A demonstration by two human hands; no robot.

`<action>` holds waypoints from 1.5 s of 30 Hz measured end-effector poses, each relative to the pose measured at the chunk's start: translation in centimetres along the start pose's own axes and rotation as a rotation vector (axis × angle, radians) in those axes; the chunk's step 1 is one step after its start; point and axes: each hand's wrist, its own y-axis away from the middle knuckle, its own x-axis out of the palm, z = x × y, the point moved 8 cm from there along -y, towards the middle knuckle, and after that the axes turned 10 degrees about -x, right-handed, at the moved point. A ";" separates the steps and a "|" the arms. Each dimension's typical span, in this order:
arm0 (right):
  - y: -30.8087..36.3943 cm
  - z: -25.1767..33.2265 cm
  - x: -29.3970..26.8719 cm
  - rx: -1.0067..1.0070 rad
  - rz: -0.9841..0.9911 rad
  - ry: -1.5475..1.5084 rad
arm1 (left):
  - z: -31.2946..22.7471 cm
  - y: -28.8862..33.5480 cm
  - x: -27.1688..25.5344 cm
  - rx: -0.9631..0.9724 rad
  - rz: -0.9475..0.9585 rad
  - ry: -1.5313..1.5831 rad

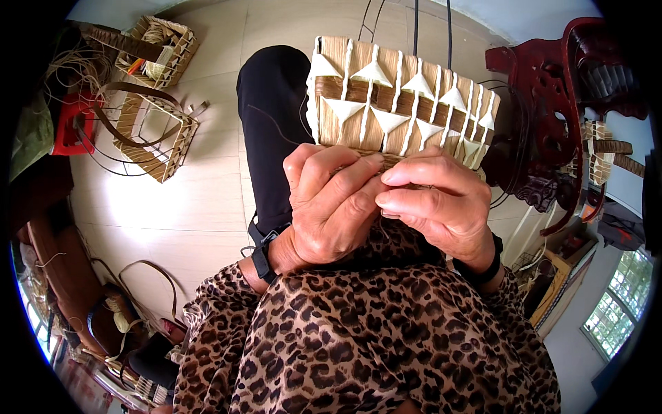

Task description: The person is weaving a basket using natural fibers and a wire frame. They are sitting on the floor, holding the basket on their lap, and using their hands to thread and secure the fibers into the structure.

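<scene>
A woven basket (352, 126) in tan and brown strips, with white twisted cords and white triangular folds on its side, is tilted in front of me over my lap. My left hand (331, 200) is closed at its near edge, fingers curled against the weave. Close beside it, my right hand (438, 203) is closed too, thumb and forefinger pinched near the left fingertips at the same edge. Whatever lies between the right fingertips is too small and hidden to make out. Thin dark strands (416, 27) rise behind the basket.
On the tiled floor to the left stand an unfinished basket (155, 148) with a brown handle and another basket (165, 52) holding coiled fibre. Nearby is a red plastic stool-like object (72, 124). A carved dark red wooden chair (545, 103) stands at the right, a wooden box (562, 276) below it.
</scene>
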 end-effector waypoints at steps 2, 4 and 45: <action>0.0 0.4 -0.1 -0.078 0.003 0.036 | 0.0 0.0 0.0 -0.009 0.013 -0.006; 0.0 0.2 0.0 -0.039 0.005 -0.011 | -0.1 0.0 0.2 -0.008 0.040 -0.004; -1.0 -1.4 -1.3 0.505 0.188 0.208 | 0.0 1.0 0.7 -0.130 0.033 -0.114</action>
